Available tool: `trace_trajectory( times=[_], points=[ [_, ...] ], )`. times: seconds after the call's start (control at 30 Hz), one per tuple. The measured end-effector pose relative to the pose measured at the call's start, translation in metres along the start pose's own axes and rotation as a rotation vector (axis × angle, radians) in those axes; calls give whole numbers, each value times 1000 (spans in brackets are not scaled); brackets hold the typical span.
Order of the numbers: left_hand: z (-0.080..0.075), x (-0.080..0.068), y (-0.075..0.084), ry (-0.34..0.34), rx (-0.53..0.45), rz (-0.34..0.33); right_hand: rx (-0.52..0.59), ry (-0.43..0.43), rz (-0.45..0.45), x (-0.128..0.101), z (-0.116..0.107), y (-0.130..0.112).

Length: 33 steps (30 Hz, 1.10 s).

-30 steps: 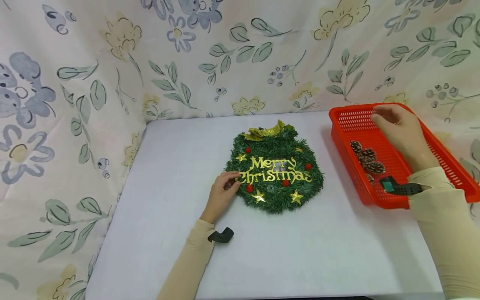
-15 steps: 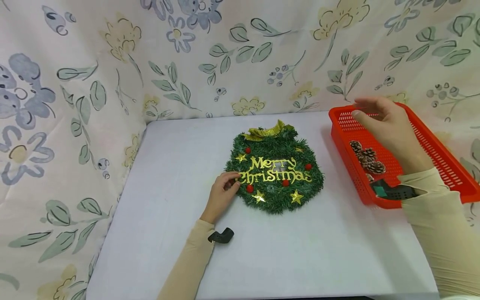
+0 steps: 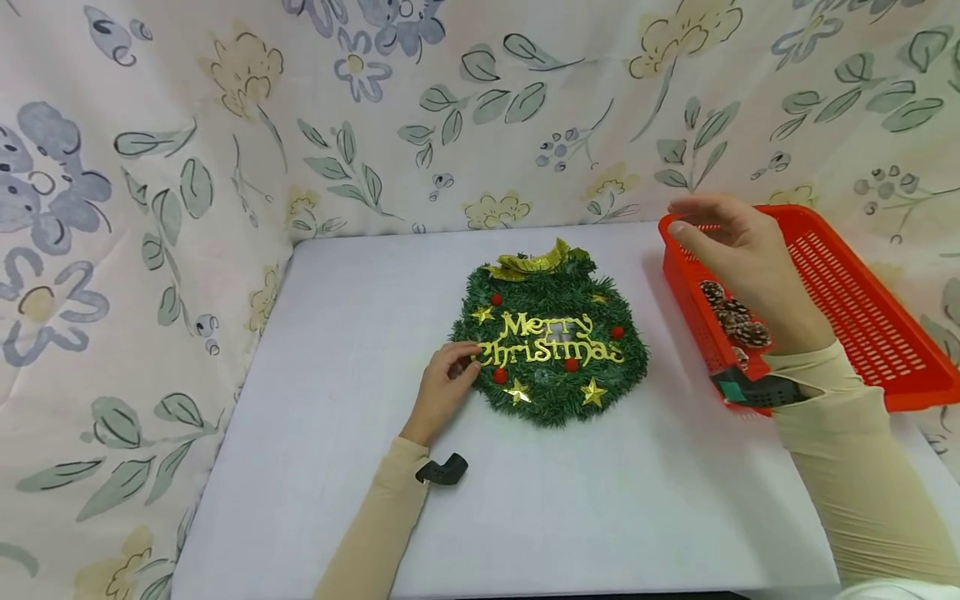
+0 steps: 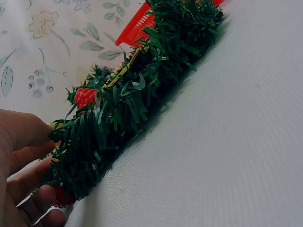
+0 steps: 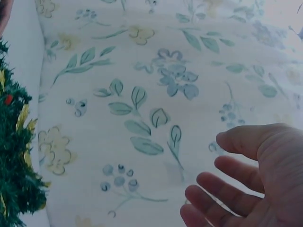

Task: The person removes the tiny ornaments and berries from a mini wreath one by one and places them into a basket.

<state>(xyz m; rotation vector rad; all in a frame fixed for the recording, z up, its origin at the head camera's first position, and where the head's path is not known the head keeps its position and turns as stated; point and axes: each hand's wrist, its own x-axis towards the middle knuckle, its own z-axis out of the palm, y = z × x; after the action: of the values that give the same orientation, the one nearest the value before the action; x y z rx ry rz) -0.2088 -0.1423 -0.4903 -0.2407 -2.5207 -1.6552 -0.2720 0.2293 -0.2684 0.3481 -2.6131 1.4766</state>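
The wreath (image 3: 550, 337) is lying flat near the middle of the table (image 3: 337, 333), with free white surface on all its sides. The left hand (image 3: 444, 389) is resting at its left edge, its grip pinching the green needles. The right hand (image 3: 738, 250) is hovering with a released grip, fingers relaxed, above the near-left rim of the red basket (image 3: 840, 292), where pine cones (image 3: 735, 321) are lying.

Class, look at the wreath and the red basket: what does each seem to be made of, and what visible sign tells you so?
Wreath: likely plastic tinsel, flat glossy green strips, clearest in the left wrist view; its gold lettering looks like glittery plastic or foil.
Red basket: probably moulded plastic, with uniform bright colour and regular slotted walls.
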Motion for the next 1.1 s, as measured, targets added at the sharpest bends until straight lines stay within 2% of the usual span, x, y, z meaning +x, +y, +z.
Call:
trace_trajectory(
  times=[0.2,0.4,0.63,0.87,1.1],
  points=[
    [1,1,0,8,-15,-10,15,-1,-48,-1,13,-8],
    [3,4,0,12,-8,-27,19,-22,-149,-4,24,-15],
    [-7,-3,42,1,-14,-10,21,-65,-176,-10,35,-26],
    [-6,-3,41,3,-27,-38,-1,-136,-190,-12,48,-30],
    [-5,-5,39,6,-28,-28,-9,-205,-230,-13,66,-26]
  ],
)
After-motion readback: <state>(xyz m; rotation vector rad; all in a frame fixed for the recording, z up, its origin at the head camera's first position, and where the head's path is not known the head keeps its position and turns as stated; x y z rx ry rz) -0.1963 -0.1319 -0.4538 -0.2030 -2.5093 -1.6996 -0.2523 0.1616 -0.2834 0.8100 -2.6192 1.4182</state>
